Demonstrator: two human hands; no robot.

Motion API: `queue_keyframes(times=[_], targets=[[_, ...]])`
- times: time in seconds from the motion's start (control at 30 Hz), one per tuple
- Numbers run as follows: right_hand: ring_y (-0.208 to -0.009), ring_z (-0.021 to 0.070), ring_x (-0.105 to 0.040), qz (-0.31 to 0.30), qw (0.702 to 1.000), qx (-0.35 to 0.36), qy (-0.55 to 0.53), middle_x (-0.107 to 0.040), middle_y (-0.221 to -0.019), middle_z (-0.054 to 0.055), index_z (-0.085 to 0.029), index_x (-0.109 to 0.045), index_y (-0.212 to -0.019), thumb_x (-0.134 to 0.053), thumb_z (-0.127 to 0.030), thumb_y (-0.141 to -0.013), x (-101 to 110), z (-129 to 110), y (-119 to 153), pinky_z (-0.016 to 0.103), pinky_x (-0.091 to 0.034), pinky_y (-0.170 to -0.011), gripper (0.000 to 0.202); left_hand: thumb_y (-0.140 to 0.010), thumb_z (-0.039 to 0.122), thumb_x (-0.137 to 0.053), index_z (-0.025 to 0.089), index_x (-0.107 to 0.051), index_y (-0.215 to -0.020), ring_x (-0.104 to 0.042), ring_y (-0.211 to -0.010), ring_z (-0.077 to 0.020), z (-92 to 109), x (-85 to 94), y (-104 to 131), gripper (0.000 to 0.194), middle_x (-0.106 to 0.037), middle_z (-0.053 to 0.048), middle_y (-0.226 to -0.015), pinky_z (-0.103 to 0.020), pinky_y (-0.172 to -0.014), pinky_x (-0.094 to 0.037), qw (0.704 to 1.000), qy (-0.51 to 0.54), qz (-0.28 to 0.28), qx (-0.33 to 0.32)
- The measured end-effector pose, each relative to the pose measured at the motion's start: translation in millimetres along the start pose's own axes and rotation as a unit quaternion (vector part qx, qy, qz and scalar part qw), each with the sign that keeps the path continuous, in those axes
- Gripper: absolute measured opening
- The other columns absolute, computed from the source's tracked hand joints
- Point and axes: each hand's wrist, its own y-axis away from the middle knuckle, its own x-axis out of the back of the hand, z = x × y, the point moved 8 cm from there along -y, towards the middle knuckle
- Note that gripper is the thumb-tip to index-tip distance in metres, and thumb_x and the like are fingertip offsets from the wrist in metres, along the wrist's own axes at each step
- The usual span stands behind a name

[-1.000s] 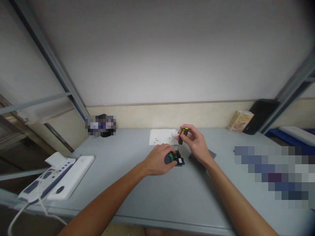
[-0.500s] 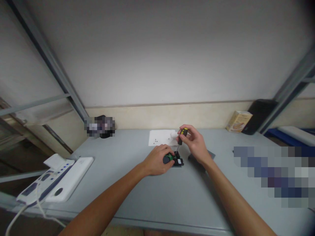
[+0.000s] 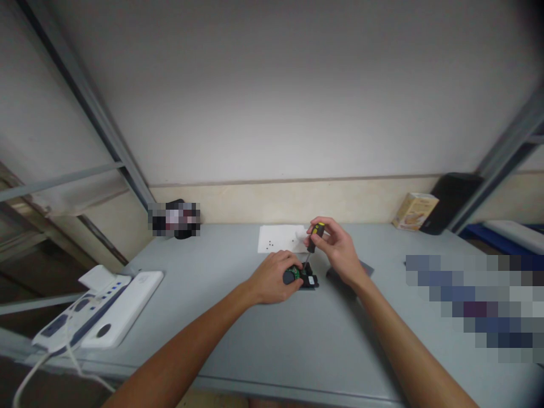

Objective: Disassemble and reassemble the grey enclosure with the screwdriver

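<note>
Between thumb and fingers, my right hand grips a black and yellow screwdriver at a slant, its shaft pointing down. The tip meets a small black electronic device with a green circuit board showing; the exact contact spot is too small to make out. My left hand is closed around the device's left side and steadies it on the table. Behind the device lies a sheet of white paper with several tiny dark screws on it. A flat dark grey panel sits partly under my right wrist.
On the left are a white power strip with cables and a white flat slab. A yellow box and a black upright object stand at the back right. Blurred items lie at the far right and back left.
The whole view has shifted very slightly. Both hands, the screwdriver and the device hold nearly the same positions.
</note>
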Motion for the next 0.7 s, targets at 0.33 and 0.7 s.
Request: queue_keyframes(times=[0.33,0.7], targets=[[-0.075,0.0151,-0.069,0.002,1.000,0.006,0.009,-0.063,-0.095,-0.001,-0.026,-0.062,-0.109,-0.079,-0.037,-0.085,1.3,-1.8,0.2,0.031,-0.057,-0.073,0.031,-0.088,0.027,-0.072,0.024,-0.062,-0.111,-0.062,-0.110,-0.0250,-1.8,-1.1,-0.2,0.025,-0.069,-0.005,-0.114,-0.040,-0.101,-0.047,1.000,0.004,0.005,-0.003],[-0.076,0.0150,-0.069,0.006,1.000,0.006,0.012,-0.062,-0.094,-0.001,-0.026,-0.063,-0.110,-0.078,-0.035,-0.085,2.6,-0.1,-0.4,0.030,-0.057,-0.072,0.031,-0.087,0.024,-0.071,0.024,-0.061,-0.111,-0.062,-0.108,-0.0248,0.7,1.3,-0.1,0.026,-0.069,-0.005,-0.113,-0.039,-0.097,-0.048,1.000,0.002,-0.001,0.001]])
